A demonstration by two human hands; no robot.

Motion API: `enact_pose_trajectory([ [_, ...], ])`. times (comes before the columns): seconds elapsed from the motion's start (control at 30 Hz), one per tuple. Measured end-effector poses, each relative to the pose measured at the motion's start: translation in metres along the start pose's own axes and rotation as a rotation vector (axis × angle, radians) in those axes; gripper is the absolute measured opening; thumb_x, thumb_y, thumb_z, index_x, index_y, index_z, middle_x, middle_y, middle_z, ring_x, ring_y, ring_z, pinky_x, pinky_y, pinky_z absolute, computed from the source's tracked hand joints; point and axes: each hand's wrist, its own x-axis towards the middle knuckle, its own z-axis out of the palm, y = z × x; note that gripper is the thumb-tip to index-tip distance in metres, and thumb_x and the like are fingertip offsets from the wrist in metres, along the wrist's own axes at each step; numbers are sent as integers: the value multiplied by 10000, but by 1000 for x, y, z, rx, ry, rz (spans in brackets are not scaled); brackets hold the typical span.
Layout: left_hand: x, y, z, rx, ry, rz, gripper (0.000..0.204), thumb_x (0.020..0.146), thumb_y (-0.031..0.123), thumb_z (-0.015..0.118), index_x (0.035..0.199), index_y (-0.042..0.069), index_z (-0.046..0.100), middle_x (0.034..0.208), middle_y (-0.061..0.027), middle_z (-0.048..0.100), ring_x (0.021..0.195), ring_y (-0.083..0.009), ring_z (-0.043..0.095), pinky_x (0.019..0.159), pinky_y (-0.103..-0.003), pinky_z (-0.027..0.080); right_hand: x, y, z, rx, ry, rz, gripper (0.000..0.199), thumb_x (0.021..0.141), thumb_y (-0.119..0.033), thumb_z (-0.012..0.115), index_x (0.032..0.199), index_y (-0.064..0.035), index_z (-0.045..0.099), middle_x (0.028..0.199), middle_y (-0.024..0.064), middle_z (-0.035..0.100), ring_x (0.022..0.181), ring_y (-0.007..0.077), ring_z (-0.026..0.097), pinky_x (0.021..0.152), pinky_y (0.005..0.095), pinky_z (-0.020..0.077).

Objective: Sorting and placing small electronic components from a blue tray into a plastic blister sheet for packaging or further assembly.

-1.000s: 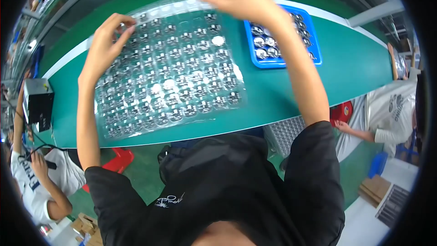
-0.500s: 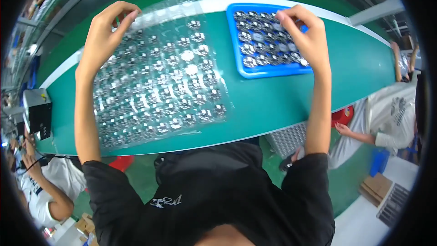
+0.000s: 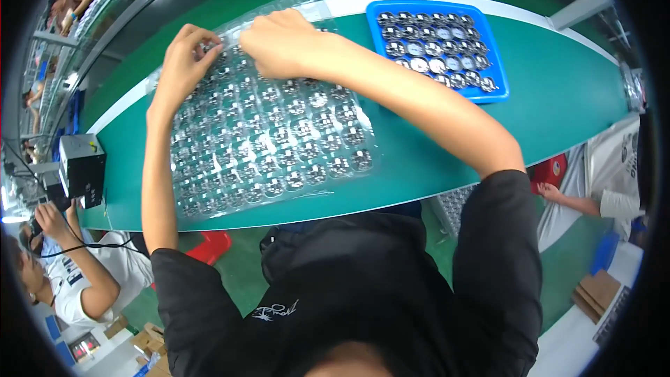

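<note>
A clear plastic blister tray (image 3: 279, 180) lies on the green table, its rows of pockets mostly filled with shiny round metal parts (image 3: 294, 180). My left hand (image 3: 183, 66) is over its far left part, thumb and forefinger brought together by the pockets; anything between the tips is too small to make out. Beside it, my right hand (image 3: 283, 43) hovers over or touches the tray's far part with fingers curled under. The hand itself hides its fingertips and whatever they hold. To the right, a blue tray (image 3: 500, 73) carries rows of similar round parts, some pale-topped.
The green tabletop (image 3: 558, 91) runs along in front of me with a white far edge. A black box-shaped device (image 3: 85, 167) stands at the left end. People sit to my left and right, and a red stool (image 3: 213, 246) is below at left.
My right hand has gone from the blue tray leftwards to the blister tray, close to my left hand. My left hand remains over the far left pockets. The whole view has shifted slightly.
</note>
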Motion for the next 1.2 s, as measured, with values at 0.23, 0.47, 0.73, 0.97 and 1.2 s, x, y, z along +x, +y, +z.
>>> enact_pose_trajectory([
  [0.23,14,9,2,48,19,26,144,898,116,694,961,-13,695,847,-104,624,710,-197,579,678,-337,475,-19,11,-9,105,235,18,118,758,-94,684,822,-9,732,818,213,704,793,389,701,689,454,557],
  [0.47,16,69,0,-271,56,-49,157,957,131,662,1004,-17,685,876,-101,714,770,-161,654,682,-306,520,-160,105,-112,293,479,264,212,909,-189,717,1025,-16,752,872,70,735,777,156,673,714,304,529],
  [0.73,55,158,57,-281,56,578,123,913,131,686,967,28,647,959,-86,651,949,-280,624,820,-375,502,-290,198,-84,428,860,779,215,934,-205,722,1057,-34,763,968,27,735,806,101,630,705,241,486],
  [0.97,77,183,102,-300,16,706,148,904,160,686,962,35,632,1143,-76,645,1101,-287,597,972,-403,451,-284,214,-67,155,829,728,249,922,-218,738,1051,-5,753,910,24,716,672,70,561,625,217,461],
  [1.2,83,188,118,-228,-28,718,150,909,172,676,989,49,648,1206,-86,643,1143,-313,588,1006,-425,456,-285,221,-62,178,822,753,252,918,-234,741,1058,-25,761,913,20,723,666,64,550,611,219,453],
])
